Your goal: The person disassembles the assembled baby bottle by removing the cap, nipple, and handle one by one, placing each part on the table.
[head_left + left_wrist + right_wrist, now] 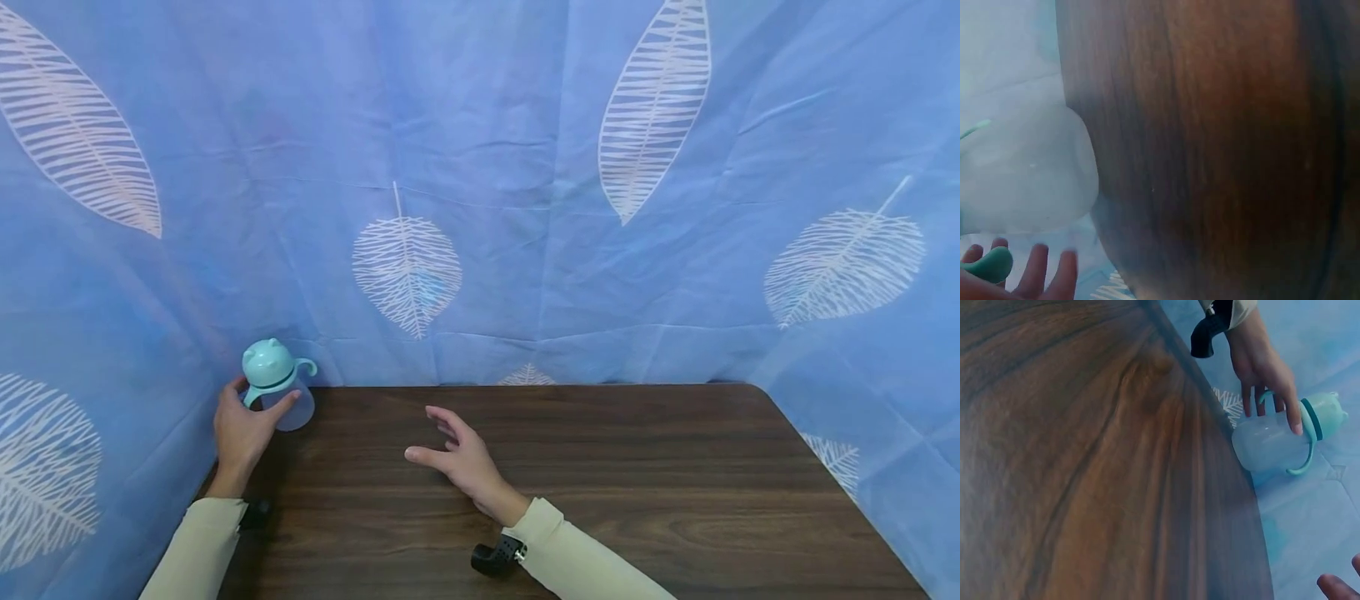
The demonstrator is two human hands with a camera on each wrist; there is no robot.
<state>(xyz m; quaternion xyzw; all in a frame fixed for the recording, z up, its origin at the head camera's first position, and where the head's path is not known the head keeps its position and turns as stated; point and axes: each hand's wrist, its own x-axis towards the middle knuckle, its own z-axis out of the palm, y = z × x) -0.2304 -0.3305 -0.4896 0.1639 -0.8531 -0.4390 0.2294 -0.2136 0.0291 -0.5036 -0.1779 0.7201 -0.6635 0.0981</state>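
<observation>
A baby's sippy cup [289,405], with a frosted clear body, two mint-green handles and a domed green lid [268,363] bearing small ears, stands at the far left corner of the table. My left hand [246,427] is around its near-left side: the thumb lies across the body in the head view, and the fingers go behind one handle. In the left wrist view those fingers [1036,272] look fairly straight, with a gap between them and the cup body [1029,172]. Over the table's middle, my right hand [465,458] holds nothing, thumb and fingers spread apart.
The dark wood table [600,475] has a rounded far right corner. Blue cloth [495,275] printed with white leaves hangs behind it and at both sides, close to the cup. A black band [498,554] sits on my right wrist.
</observation>
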